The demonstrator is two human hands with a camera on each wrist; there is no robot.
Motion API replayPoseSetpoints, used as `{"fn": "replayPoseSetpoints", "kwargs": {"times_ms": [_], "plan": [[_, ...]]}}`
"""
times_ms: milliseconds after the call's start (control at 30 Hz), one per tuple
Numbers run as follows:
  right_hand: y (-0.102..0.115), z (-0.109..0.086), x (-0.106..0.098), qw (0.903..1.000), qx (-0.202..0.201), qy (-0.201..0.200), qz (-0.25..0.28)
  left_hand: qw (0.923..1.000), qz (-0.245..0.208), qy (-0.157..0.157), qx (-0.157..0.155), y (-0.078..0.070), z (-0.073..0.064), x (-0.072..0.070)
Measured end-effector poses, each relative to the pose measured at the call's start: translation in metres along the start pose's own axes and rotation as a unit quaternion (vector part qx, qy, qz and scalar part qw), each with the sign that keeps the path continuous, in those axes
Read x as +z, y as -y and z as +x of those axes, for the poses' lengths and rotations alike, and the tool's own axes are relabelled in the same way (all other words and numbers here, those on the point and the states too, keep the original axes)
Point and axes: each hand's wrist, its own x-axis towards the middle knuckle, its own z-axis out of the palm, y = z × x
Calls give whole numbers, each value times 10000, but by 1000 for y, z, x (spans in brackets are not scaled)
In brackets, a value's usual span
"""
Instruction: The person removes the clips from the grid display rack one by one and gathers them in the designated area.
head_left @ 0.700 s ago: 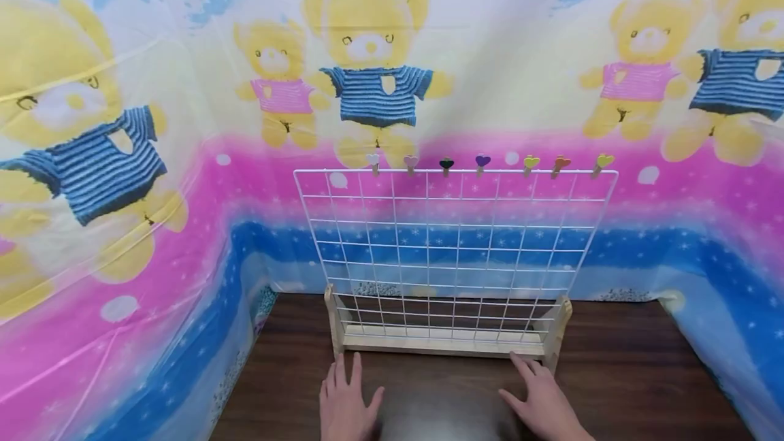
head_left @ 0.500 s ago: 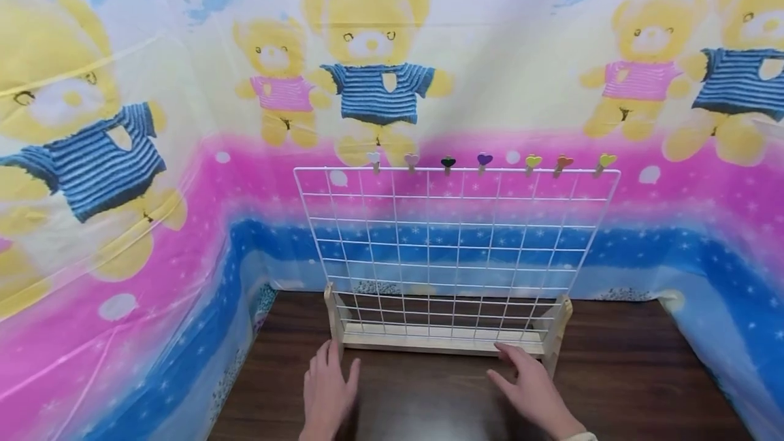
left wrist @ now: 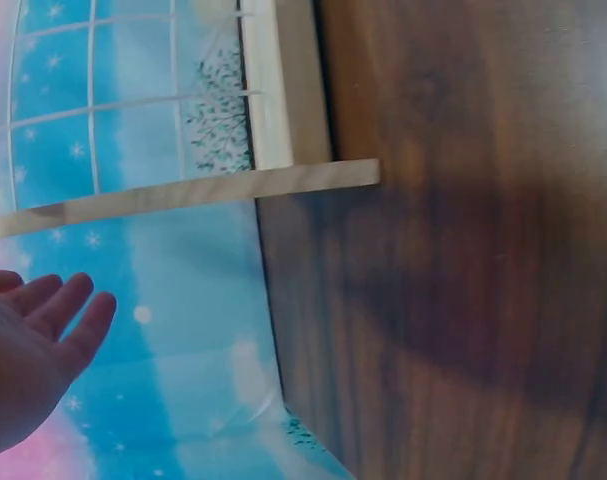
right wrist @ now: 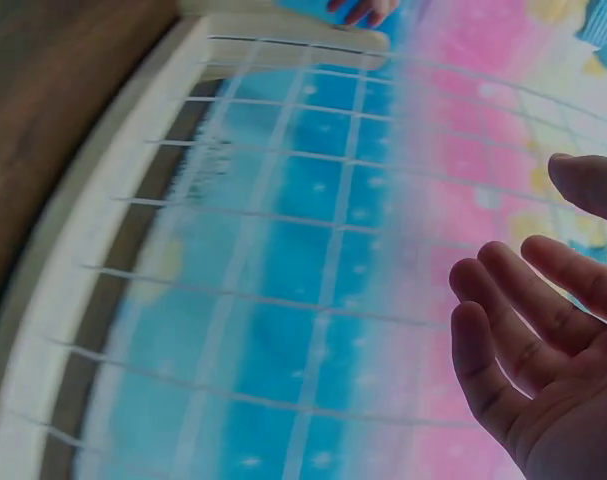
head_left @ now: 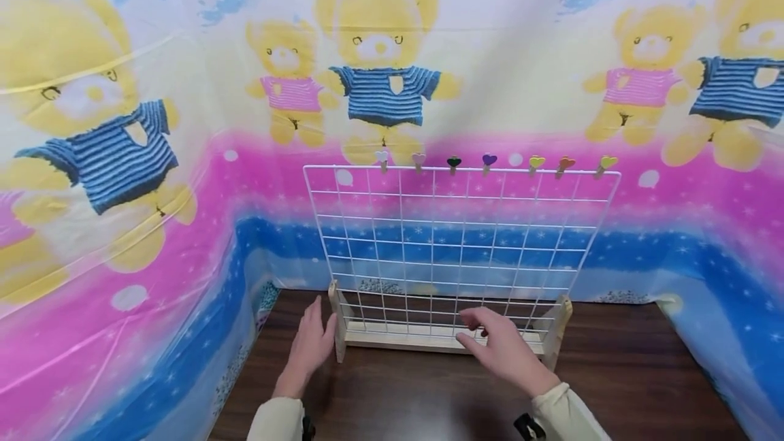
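Note:
A white wire grid (head_left: 453,247) stands upright in a pale wooden base (head_left: 416,342) on the dark table. Heart-topped clothespins (head_left: 454,163) in white, pink, dark green, purple, yellow and orange line its top bar. My left hand (head_left: 311,340) is just outside the left wooden upright (head_left: 336,322), fingers extended and holding nothing. In the left wrist view that hand (left wrist: 38,345) shows spread fingers beside the upright (left wrist: 203,190). My right hand (head_left: 499,342) hovers in front of the lower grid, fingers loosely bent and thumb apart. In the right wrist view this hand (right wrist: 543,330) has nothing in its palm.
A cloth backdrop (head_left: 520,73) printed with teddy bears surrounds the table on the back and both sides. Dark wood tabletop (head_left: 637,373) extends to the right of the stand and in front of it.
My left hand has moved forward and left, to the outer side of the left upright. The right hand has moved up and left in front of the grid. The head view has shifted slightly.

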Motion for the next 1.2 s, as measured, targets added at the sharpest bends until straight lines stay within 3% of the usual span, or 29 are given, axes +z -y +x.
{"fn": "replayPoseSetpoints", "kwargs": {"times_ms": [200,367,600,933,1200], "plan": [[32,34,-26,9981,-558,236,-127,9989,-353,296,-22,-7,32,-10],[60,64,-50,9937,-1077,273,-117,9961,-822,313,-36,-12,47,-10],[88,95,-76,9836,-1771,131,-324,9958,-797,417,-154,-14,49,-8],[127,140,-107,9678,-2505,-115,-205,9977,-587,334,47,-13,47,-6],[154,172,-123,9406,-3140,-940,-888,9985,-441,329,-7,-13,46,-2]]}}
